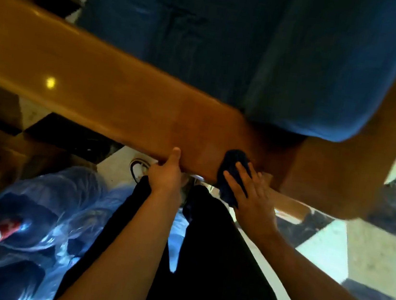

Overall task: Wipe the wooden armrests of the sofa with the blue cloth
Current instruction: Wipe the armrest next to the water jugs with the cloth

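Here, blue cloth (pixel 232 174) under right hand (pixel 252 194), seemingly on armrest (pixel 113 98)

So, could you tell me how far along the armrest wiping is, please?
Done: cannot be judged; no wiped patch stands out. In hand: the right hand presses the blue cloth onto the wooden armrest's near end while the left hand grips its edge. Left: its far length, and any other armrest, out of view.

Tile floor (pixel 370 250) (glossy), plastic bags (pixel 58 207).

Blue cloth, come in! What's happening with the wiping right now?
Right hand pressing blue cloth flat on wooden armrest. Left hand gripping armrest edge. Nothing in the way.
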Demonstrator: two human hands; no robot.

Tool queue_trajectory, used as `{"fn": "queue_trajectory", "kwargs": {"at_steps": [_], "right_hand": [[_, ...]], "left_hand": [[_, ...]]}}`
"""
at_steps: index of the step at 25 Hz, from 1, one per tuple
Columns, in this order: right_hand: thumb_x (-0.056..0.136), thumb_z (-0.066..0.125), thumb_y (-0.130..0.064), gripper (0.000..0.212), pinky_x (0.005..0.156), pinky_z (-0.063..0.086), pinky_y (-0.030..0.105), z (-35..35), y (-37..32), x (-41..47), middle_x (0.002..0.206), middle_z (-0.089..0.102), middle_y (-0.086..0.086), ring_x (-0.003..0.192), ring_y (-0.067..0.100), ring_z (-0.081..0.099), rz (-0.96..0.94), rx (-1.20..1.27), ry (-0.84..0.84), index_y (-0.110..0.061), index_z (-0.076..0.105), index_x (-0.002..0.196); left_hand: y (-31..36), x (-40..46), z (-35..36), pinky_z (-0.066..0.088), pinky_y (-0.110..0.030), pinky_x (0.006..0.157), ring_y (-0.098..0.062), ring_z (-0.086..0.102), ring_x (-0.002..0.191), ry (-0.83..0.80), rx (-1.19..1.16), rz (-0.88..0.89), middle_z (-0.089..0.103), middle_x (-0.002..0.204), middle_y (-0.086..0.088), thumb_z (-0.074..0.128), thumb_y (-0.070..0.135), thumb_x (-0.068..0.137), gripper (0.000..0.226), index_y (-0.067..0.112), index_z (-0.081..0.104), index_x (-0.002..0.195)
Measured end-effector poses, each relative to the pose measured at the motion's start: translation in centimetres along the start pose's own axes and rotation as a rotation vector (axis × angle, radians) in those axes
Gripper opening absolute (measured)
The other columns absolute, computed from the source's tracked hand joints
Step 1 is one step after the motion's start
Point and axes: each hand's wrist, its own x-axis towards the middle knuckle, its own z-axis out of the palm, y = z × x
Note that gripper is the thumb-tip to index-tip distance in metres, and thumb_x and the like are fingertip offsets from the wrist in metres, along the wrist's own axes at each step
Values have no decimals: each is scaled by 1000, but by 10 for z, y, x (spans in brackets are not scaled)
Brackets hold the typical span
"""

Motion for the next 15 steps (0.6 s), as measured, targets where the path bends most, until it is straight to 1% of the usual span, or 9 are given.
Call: {"fn": "queue_trajectory", "kwargs": {"at_steps": [1, 3, 6, 7, 8, 9, 11, 13, 15], "right_hand": [[76, 83, 0, 100, 114, 43, 56, -4, 13, -20, 161, 39, 16, 141, 42, 47, 67, 25, -32, -23, 31, 158], [80, 78, 7, 100, 109, 47, 58, -13, 36, -52, 163, 38, 13, 144, 41, 44, 171, 113, -83, -23, 28, 161], [102, 55, -19, 59, 115, 42, 59, -35, 44, -77, 165, 35, 9, 152, 39, 32, 376, 279, -73, -17, 38, 158], [102, 50, -24, 55, 115, 41, 59, -43, 36, -78, 163, 40, 9, 149, 40, 37, 444, 308, -63, -15, 43, 156], [102, 54, -21, 50, 115, 43, 58, -50, 23, -74, 159, 46, 11, 144, 42, 44, 480, 327, -67, -14, 50, 151], [99, 62, -12, 49, 113, 45, 56, -57, 9, -66, 154, 51, 12, 138, 43, 51, 472, 356, -91, -14, 55, 147], [88, 67, 2, 62, 114, 43, 52, -71, -21, -40, 153, 51, 13, 135, 40, 51, 341, 429, -198, -17, 55, 146], [85, 61, 5, 71, 118, 38, 46, -87, -52, 3, 156, 46, 13, 140, 35, 46, 208, 530, -274, -16, 48, 152], [86, 59, 4, 69, 117, 37, 38, -107, -89, 55, 153, 48, 15, 138, 33, 48, 143, 615, -283, -12, 46, 152]], "left_hand": [[-12, -11, 14, 60, -46, 81, -31, 70, 88, -26, 29, -54, 66, 116, -10, 70, 34, 95, 38, 13, 53, 122], [-36, -30, 38, 60, -49, 87, -33, 71, 90, -63, 104, -134, 66, 111, -15, 62, 34, 101, 36, 13, 52, 129], [-64, -55, 58, 57, -49, 91, -37, 70, 104, -202, 329, -207, 67, 105, -16, 39, 29, 108, 36, 12, 54, 136], [-67, -63, 58, 56, -47, 88, -35, 69, 101, -274, 396, -234, 67, 102, -15, 36, 30, 108, 37, 12, 55, 134], [-65, -69, 55, 55, -45, 84, -33, 67, 96, -335, 449, -246, 67, 99, -13, 36, 31, 108, 36, 12, 57, 129], [-59, -75, 49, 54, -43, 81, -31, 65, 93, -380, 486, -240, 66, 97, -12, 39, 33, 108, 34, 10, 60, 121], [-42, -83, 36, 55, -45, 86, -34, 65, 97, -415, 471, -184, 65, 103, -14, 50, 33, 104, 31, 8, 65, 111], [-13, -87, 10, 56, -46, 87, -35, 64, 102, -398, 313, -100, 66, 111, -16, 60, 29, 99, 30, 7, 66, 118], [25, -94, -26, 55, -41, 77, -30, 65, 95, -363, 146, 5, 68, 115, -16, 61, 24, 100, 23, 9, 67, 117]]}}
